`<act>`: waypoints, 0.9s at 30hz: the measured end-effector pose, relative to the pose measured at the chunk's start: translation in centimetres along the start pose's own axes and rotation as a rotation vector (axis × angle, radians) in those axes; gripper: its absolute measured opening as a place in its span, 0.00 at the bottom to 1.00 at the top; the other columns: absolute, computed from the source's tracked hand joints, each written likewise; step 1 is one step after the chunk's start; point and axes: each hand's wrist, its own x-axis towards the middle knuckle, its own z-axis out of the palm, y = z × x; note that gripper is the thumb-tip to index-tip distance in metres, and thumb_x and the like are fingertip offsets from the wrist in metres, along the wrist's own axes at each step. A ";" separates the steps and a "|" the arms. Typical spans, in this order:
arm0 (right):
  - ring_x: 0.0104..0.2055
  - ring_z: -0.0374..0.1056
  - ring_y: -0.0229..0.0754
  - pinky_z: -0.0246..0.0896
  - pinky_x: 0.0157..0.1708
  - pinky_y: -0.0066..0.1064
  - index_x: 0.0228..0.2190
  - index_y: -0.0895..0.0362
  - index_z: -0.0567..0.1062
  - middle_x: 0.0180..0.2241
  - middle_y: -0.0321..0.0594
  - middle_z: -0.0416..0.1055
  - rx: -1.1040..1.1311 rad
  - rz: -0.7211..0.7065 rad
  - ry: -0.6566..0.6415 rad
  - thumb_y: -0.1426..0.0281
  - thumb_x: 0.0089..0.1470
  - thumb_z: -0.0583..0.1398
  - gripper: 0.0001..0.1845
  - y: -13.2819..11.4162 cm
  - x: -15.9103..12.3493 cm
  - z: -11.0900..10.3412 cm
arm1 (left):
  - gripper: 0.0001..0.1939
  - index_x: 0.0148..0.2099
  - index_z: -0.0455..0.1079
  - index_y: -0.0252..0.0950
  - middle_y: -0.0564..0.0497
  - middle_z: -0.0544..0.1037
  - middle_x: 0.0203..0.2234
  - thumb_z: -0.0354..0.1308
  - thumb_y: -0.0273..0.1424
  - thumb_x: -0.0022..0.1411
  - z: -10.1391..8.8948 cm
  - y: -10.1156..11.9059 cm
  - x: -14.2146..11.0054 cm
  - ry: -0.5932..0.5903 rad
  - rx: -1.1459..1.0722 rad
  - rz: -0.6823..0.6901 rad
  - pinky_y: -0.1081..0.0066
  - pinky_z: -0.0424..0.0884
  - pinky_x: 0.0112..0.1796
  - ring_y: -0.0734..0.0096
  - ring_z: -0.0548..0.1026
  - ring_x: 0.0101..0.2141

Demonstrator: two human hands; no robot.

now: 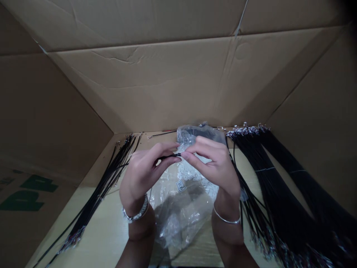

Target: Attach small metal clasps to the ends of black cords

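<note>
Between the thumb and fingers of my left hand (pixel 149 169) a thin black cable (pixel 169 156) is pinched, its end pointing right. My right hand (pixel 210 162) is closed in a pinch right at that cable end; whatever small thing sits between its fingertips is hidden. Both hands are raised over a clear plastic bag (pixel 181 208) with a small printed label (pixel 180 185). Many small white pieces (pixel 189 171) lie in the bag, partly covered by my hands.
A loose bundle of black cables (pixel 103 186) lies at left. Thick tied bundles of black cables (pixel 267 171) with white-tipped ends fill the right side. Cardboard walls (pixel 156 89) enclose the back and both sides of the table (pixel 97 230). Another cable (pixel 161 133) lies along the back.
</note>
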 end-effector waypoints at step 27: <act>0.29 0.56 0.32 0.49 0.28 0.29 0.27 0.58 0.79 0.25 0.30 0.56 0.051 0.020 0.040 0.74 0.60 0.67 0.10 1.1 0.2 0.2 | 0.15 0.53 0.73 0.39 0.56 0.85 0.38 0.68 0.31 0.66 1.3 -0.2 0.1 -0.031 -0.038 0.064 0.80 0.74 0.34 0.79 0.83 0.33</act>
